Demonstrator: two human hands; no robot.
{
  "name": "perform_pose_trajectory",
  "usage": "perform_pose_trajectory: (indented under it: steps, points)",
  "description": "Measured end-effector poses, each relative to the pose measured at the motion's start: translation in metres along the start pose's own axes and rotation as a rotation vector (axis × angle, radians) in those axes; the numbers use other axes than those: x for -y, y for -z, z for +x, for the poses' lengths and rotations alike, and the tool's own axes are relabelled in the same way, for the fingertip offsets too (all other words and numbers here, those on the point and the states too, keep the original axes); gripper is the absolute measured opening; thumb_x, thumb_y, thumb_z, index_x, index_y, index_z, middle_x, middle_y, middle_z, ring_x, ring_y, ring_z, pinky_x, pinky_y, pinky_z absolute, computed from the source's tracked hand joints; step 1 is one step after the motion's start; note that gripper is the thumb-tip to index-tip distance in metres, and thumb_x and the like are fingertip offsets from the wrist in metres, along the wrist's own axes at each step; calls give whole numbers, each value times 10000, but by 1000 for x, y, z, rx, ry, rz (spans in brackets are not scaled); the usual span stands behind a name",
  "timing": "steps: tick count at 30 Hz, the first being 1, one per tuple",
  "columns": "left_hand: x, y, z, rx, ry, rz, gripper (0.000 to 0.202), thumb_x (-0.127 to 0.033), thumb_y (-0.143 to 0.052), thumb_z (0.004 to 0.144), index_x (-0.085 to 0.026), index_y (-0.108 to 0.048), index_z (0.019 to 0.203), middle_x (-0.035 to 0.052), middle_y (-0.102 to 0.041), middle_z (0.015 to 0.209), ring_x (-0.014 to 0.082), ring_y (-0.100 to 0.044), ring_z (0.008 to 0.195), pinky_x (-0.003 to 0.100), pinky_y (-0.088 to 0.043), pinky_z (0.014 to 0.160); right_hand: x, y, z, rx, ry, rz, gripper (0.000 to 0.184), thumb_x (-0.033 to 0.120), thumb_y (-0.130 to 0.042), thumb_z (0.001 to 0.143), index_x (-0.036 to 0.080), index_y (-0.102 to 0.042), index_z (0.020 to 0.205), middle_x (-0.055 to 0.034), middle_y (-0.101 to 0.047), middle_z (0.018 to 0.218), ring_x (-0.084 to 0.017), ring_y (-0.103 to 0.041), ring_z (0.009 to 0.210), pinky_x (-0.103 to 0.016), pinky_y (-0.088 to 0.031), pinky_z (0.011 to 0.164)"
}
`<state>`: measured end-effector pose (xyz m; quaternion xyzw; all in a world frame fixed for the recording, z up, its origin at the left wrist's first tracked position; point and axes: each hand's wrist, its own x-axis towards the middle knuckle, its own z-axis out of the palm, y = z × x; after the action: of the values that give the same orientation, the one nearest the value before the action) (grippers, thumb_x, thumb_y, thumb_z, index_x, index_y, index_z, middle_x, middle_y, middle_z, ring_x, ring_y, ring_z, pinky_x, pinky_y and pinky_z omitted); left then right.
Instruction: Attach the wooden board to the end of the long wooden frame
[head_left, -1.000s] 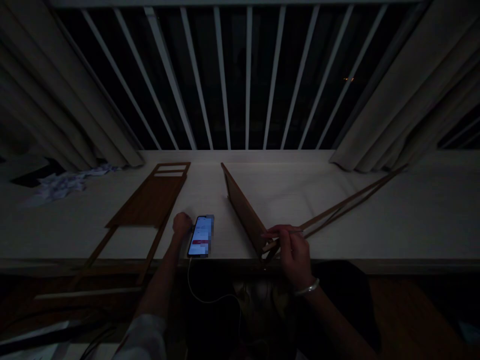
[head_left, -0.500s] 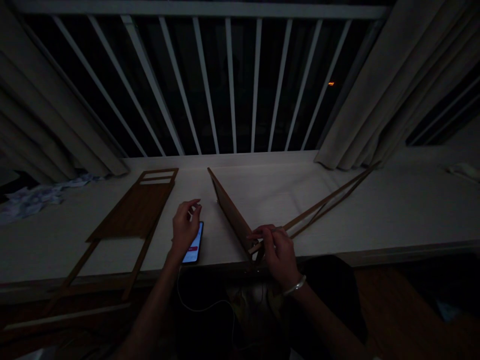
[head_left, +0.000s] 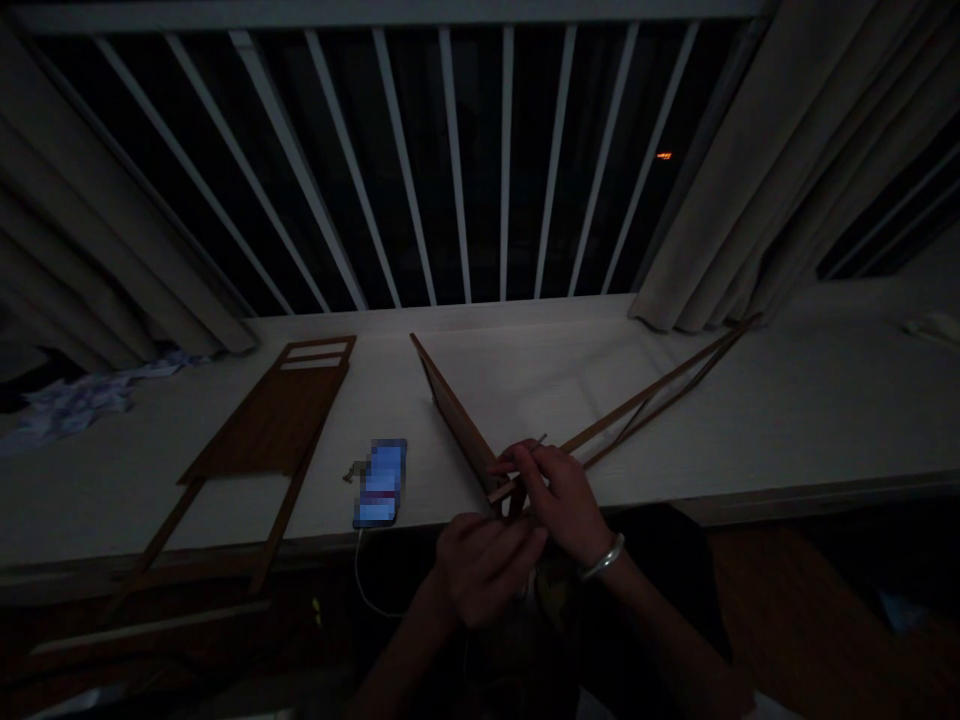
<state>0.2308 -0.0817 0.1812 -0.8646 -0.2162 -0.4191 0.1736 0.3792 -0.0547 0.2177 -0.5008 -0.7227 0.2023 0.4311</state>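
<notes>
A wooden frame in two parts stands in a V on the pale ledge, with a flat panel (head_left: 457, 425) on the left and a slatted frame (head_left: 637, 408) on the right. My right hand (head_left: 559, 495) is closed at the joint where they meet, with a thin metal rod (head_left: 541, 440) sticking out between its fingers. Just below the joint, my left hand (head_left: 484, 570) is closed with fingertips pinched together; whatever they hold is hidden. The joint's wooden end (head_left: 504, 492) shows between the two hands.
A lit phone (head_left: 381, 485) with a white cable lies on the ledge (head_left: 570, 370), small metal pieces (head_left: 354, 470) beside it. Further left lies another wooden frame (head_left: 274, 415). White railing bars (head_left: 456, 170) and curtains stand behind; papers (head_left: 79, 405) lie far left.
My left hand has moved from beside the phone, down and right, to below the joint. My right hand stays at the joint, and the rod now shows more clearly above its fingers.
</notes>
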Motion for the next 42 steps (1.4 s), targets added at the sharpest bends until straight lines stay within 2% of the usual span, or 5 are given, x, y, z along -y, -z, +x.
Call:
perform_pose_trajectory:
  steps: [7, 18, 27, 35, 42]
  points:
    - [17, -1, 2, 107, -310, 103, 243, -166, -422, 817, -185, -598, 983, 18, -660, 956, 95, -569, 839, 216, -384, 648, 0, 7, 3, 67, 2, 38, 317, 285, -324, 900, 232, -624, 814, 7, -661, 799, -136, -595, 768, -265, -433, 721]
    - [26, -1, 1, 206, -340, 228, 241, -159, -424, 812, -200, -614, 954, -12, -652, 990, 98, -565, 924, 209, -380, 767, -1, 8, 3, 107, -22, 93, 296, 285, -342, 895, 222, -616, 804, 6, -654, 786, -137, -590, 778, -272, -419, 739]
    - [33, 4, 8, 174, -467, 268, 224, -186, -467, 802, -146, -617, 964, 25, -646, 980, 127, -555, 934, 279, -337, 926, -1, 10, 3, 138, -32, 111, 309, 287, -324, 901, 219, -621, 854, -7, -637, 801, -141, -569, 785, -273, -401, 752]
    - [43, 6, 22, 146, -611, 202, 215, -181, -454, 789, -128, -628, 903, 51, -651, 938, 156, -573, 926, 289, -402, 896, -4, 5, 0, 104, -22, 112, 300, 289, -327, 898, 221, -618, 883, -21, -627, 832, -153, -552, 809, -288, -398, 759]
    - [41, 12, 22, 283, -590, 200, 215, -134, -460, 792, -114, -608, 946, 63, -636, 995, 151, -560, 971, 268, -429, 896, -7, 3, -2, 94, -6, 131, 288, 279, -332, 897, 214, -613, 886, -26, -629, 836, -154, -550, 820, -296, -402, 765]
